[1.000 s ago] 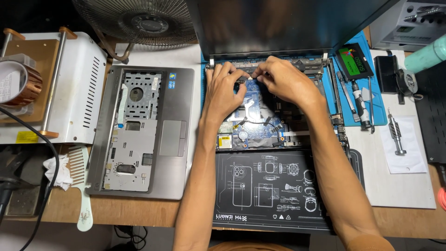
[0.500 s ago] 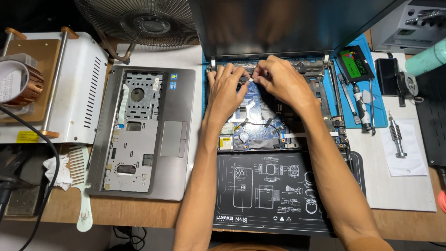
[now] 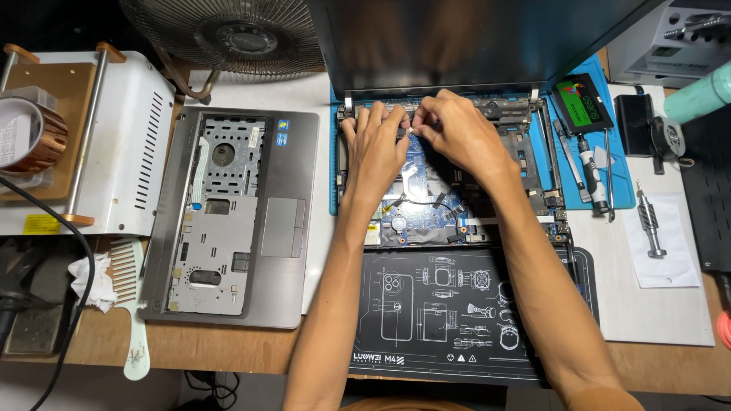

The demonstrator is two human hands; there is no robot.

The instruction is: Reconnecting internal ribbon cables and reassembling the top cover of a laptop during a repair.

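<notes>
While both our hands meet at the opened laptop base's (image 3: 442, 190) far edge, right hand (image 3: 457, 129) pinches a small white piece (image 3: 412, 129); left hand (image 3: 377, 144) fingertips rest just beside it.

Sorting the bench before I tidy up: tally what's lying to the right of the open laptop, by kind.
Solid-state drive: 1
Screwdriver: 1
Metal driver bit holder on white paper: 1
Black box: 1
Teal cylinder: 1
Total: 5
</notes>
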